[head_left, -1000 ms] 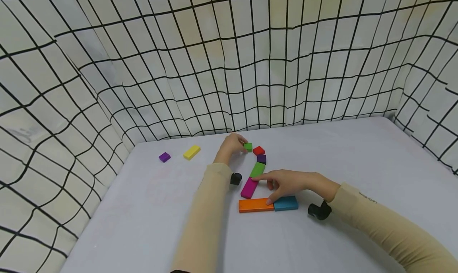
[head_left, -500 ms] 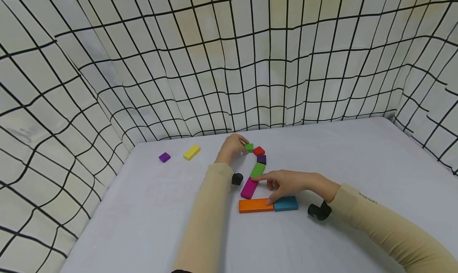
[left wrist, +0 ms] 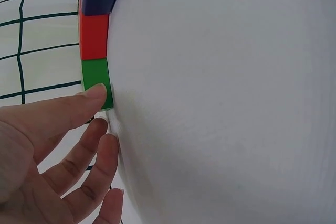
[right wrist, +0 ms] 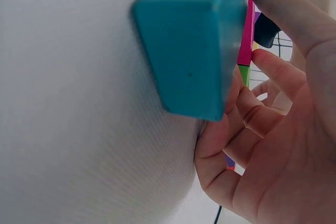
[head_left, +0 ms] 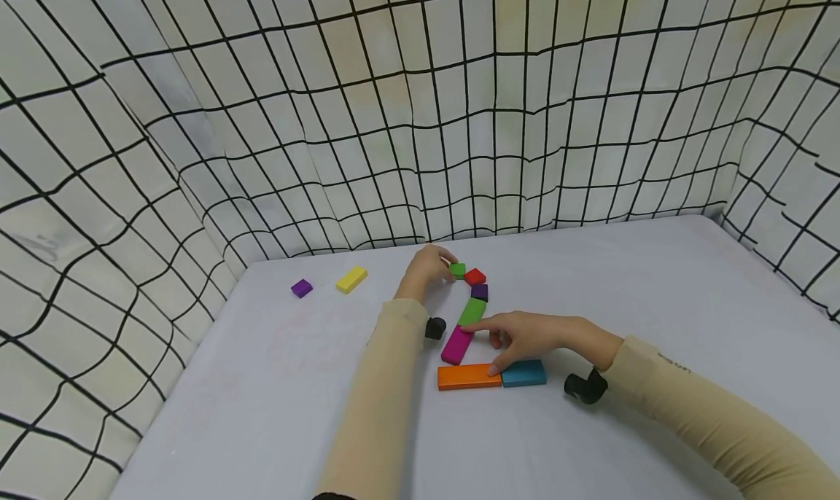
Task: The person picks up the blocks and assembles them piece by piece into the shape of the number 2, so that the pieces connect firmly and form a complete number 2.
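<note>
My left hand point(head_left: 426, 268) pinches a small green block point(head_left: 458, 270) at the far end of a curved row. In the left wrist view my thumb lies on the green block's point(left wrist: 96, 74) face. A red block point(head_left: 475, 275), a dark purple block point(head_left: 480, 292), a longer green block point(head_left: 472, 311) and a magenta block point(head_left: 457, 345) continue the row. My right hand point(head_left: 534, 337) touches the magenta block near its green neighbour with the index fingertip, while its thumb rests on an orange block point(head_left: 469, 376). A blue block point(head_left: 524, 372) lies end to end with the orange one, partly under that hand.
On the left of the white table point(head_left: 262, 383) lie a purple block point(head_left: 302, 288) and a yellow block point(head_left: 351, 279). Black-gridded white netting point(head_left: 420, 135) encloses the table's back and sides. A black wrist camera point(head_left: 586, 387) sits beside the right sleeve.
The left hand and the small green block have shifted very slightly right, toward the red block. My right hand stays in place.
</note>
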Tool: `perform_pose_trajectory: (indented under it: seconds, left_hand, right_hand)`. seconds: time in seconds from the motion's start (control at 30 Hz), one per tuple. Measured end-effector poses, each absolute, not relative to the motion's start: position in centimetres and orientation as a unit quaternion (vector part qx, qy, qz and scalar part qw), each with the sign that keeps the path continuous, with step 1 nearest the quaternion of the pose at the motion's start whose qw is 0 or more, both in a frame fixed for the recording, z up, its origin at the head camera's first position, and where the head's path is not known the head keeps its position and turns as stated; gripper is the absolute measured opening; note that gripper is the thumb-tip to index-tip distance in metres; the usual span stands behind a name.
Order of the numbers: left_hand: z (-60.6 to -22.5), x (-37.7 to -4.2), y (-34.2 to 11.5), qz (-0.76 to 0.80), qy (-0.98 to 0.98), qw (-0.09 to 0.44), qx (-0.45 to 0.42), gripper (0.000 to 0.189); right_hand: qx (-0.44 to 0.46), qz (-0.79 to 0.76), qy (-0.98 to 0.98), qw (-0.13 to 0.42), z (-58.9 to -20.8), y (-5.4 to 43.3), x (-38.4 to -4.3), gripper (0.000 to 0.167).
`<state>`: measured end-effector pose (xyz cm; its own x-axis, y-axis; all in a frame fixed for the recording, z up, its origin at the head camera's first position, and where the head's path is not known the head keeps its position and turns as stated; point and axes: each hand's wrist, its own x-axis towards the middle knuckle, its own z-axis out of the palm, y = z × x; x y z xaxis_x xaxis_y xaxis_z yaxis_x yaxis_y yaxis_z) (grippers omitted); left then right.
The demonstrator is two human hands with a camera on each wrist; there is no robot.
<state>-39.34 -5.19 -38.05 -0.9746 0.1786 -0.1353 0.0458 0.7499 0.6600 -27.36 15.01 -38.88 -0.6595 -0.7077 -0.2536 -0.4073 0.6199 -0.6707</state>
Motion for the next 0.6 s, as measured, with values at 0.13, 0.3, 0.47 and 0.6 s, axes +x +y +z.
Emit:
perform_pose_trajectory:
  seconds: [0.13,0.3,0.47,0.6]
  left_hand:
    - [-38.05,-39.32,-5.16,0.347,0.931,0.093,0.06,0.038]
    - [-38.06,-39.33,-5.16,0.348,0.931,0.095,0.056,0.038]
    - [-38.09,-39.27,-5.18,0.349,0.931,0.097,0.055,0.039]
    - [-38.08,-39.23,-5.24,0.35,0.93,0.098,0.058,0.042]
  right_hand:
    - [-0.324,-0.291,0.863,0.256,-38.92,15.01,-27.4,0.072]
    - [-0.324,-0.291,0.863,0.255,-38.94,14.97,-27.41,0.072]
    - [-0.325,-0.295,0.862,0.255,-38.88,14.87,-27.32,0.072]
    - [-0.323,-0.295,0.862,0.255,-38.85,14.87,-27.26,0.072]
